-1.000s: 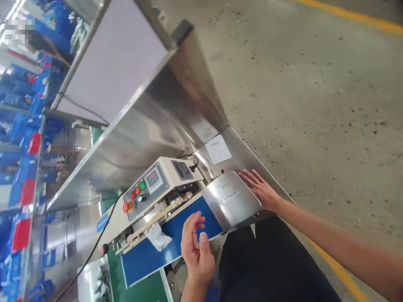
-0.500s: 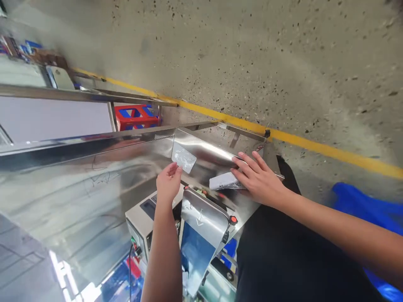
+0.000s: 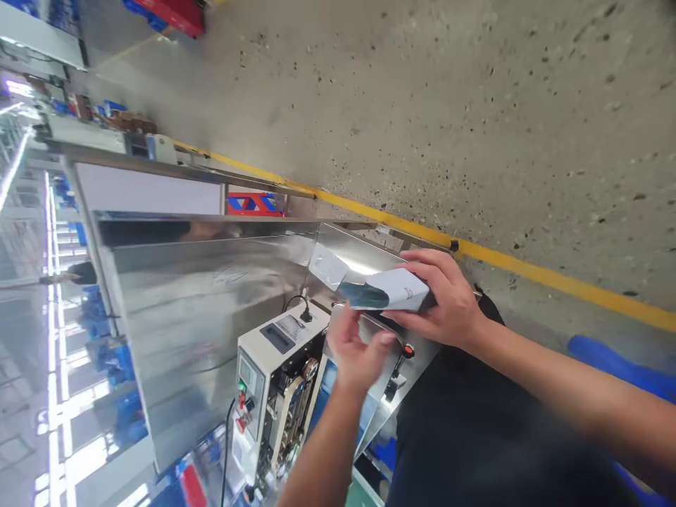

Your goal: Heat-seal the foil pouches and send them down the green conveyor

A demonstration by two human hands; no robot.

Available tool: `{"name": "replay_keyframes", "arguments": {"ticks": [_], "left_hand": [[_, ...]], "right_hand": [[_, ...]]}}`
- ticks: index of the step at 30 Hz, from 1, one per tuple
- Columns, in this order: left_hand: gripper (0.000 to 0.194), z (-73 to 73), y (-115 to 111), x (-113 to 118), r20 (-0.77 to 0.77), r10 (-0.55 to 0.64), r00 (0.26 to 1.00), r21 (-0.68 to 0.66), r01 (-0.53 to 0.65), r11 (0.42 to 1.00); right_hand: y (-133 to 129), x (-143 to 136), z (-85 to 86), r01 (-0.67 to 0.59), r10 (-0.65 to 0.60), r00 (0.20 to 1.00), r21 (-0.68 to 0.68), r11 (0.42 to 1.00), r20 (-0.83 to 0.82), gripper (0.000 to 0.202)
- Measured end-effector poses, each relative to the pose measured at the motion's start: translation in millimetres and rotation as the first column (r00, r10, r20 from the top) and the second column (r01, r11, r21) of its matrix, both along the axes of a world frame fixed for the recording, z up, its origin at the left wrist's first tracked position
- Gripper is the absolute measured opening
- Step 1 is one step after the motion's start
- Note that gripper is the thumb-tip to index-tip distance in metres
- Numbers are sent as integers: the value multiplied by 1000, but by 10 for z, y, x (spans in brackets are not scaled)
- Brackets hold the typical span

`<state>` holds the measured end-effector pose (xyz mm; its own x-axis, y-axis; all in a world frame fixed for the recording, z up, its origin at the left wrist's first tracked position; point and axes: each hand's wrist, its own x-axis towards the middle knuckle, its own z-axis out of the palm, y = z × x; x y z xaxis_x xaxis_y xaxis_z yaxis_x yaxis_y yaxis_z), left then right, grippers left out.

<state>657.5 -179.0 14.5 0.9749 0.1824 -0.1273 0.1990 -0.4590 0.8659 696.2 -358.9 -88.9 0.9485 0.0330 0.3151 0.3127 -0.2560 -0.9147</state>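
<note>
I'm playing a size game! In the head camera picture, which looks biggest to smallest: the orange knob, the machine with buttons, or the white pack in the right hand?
1. Machine with buttons
2. White pack, partly hidden by fingers
3. Orange knob

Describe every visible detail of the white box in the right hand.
The box is slim and white, with a dark, rounded patch toward one end and small reddish marks near the other. It looks like smooth card. The right hand grips the marked end; the left hand is by the dark end, contact unclear.
</note>
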Motion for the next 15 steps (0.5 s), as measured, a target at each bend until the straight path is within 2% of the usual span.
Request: {"name": "replay_keyframes", "arguments": {"ticks": [2,4,6,8,11,13,15], "left_hand": [[46,116,-141,-316,16,75,997,78,-76,994],[42,198,-196,-571,80,193,978,102,-201,974],[37,242,-174,-785,146,265,953,54,-275,960],[35,269,-110,-994,159,304,939,-19,-305,952],[42,327,-27,-1343,92,421,903,-146,-406,902],[49,370,-3,-1575,27,483,875,-226,-465,856],[53,373,12,-1763,-25,517,855,-280,-503,818]], "right_hand": [[117,-58,268,-41,42,997,-13,999,63,60],[211,-200,469,-100,105,987,-46,994,122,52],[256,-399,605,-161,175,973,-97,982,151,47],[247,-620,704,-224,245,957,-144,964,151,47],[177,-900,831,-420,436,892,-139,897,118,56],[152,-1009,895,-554,559,826,-83,829,71,44],[192,-1049,918,-613,612,790,-16,790,-36,22]]}}
